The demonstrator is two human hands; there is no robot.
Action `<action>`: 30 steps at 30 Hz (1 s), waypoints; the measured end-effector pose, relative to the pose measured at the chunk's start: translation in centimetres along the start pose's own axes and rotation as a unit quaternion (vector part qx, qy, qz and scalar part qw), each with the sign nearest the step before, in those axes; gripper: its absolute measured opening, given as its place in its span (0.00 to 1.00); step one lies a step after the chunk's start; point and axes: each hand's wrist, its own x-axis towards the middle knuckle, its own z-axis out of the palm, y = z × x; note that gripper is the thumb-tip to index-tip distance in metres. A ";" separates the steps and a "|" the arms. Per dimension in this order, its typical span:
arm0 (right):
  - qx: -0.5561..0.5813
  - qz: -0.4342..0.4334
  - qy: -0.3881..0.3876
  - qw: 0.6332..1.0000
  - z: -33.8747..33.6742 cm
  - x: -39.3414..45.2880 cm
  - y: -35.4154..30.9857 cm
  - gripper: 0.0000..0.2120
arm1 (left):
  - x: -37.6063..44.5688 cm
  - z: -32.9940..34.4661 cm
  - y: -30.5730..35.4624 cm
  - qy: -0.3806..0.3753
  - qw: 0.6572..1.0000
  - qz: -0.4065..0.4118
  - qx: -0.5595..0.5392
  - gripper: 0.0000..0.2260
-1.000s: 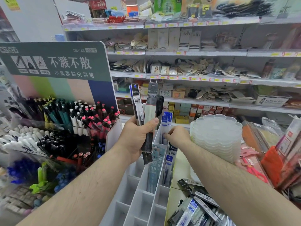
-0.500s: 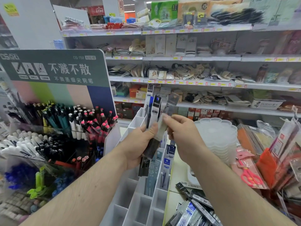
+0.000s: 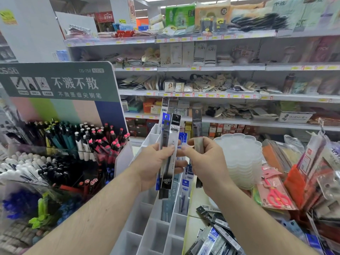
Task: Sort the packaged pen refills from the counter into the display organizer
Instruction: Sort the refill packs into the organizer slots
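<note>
Two hands [image 3: 158, 166] gripping refill packs [image 3: 170, 144], labels perhaps blurred, organizer [image 3: 147, 227] cropped

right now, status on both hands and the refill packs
Left hand grips a fan of refill packs. Right hand pinches one dark refill pack, apart from the fan. White display organizer below, path unobstructed.

We are looking at a green pen display sign [image 3: 55, 81] standing at the left above pens with pink caps [image 3: 108, 142]. A stack of clear scalloped trays [image 3: 241, 159] is sitting at the right, beside red scissors [image 3: 276, 196] in a packet. Store shelves [image 3: 211, 68] are running across behind, carrying folded socks [image 3: 202, 54].
</note>
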 end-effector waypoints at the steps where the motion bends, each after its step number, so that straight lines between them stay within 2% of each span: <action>1: 0.006 -0.008 -0.002 1.000 0.1 -0.1 -0.2 0.04 | 0.0 -0.1 -0.1 -0.008 1.000 -0.002 0.018 0.10; 3: 0.026 -0.016 -0.020 0.999 0.5 -0.1 -0.7 0.05 | 0.0 0.0 -0.3 -0.020 0.999 -0.007 0.046 0.08; 6: -0.038 -0.050 -0.030 0.998 0.8 0.8 -0.9 0.06 | -0.2 0.1 -0.5 -0.022 0.994 -0.012 0.106 0.05; 10: -0.084 -0.016 -0.038 0.996 0.4 1.8 -0.8 0.11 | -0.3 0.1 -0.5 -0.036 0.988 -0.018 0.149 0.05; 12: -0.082 0.007 -0.042 0.996 0.3 1.9 -0.9 0.10 | -0.3 0.2 -0.5 -0.044 0.985 -0.019 0.165 0.06; 15: -0.053 0.040 -0.059 0.996 0.2 1.8 -1.4 0.02 | -0.4 0.3 -0.4 -0.044 0.984 -0.016 0.174 0.07; 16: -0.047 0.043 -0.053 0.997 0.1 1.9 -1.4 0.03 | -0.4 0.3 -0.4 -0.046 0.984 -0.018 0.174 0.07; 20: 0.002 0.039 0.020 0.999 -0.6 2.8 -1.9 0.06 | -0.5 0.4 -0.4 -0.066 0.981 -0.039 0.178 0.07; 23: 0.140 0.044 0.151 0.978 -2.1 4.5 -3.5 0.06 | -0.5 0.3 -0.5 -0.069 0.976 -0.047 0.203 0.06; 26: 0.181 0.004 0.280 0.943 -4.2 6.1 -4.5 0.07 | -0.4 0.4 -0.5 -0.040 0.980 -0.057 0.184 0.04; 28: 0.181 -0.011 0.297 0.937 -5.0 6.6 -4.6 0.09 | -0.2 0.4 -0.3 -0.008 0.988 -0.058 0.145 0.05; 30: 0.160 0.005 0.265 0.951 -4.8 6.5 -4.1 0.11 | 0.4 0.1 -0.1 0.022 0.996 -0.050 0.077 0.05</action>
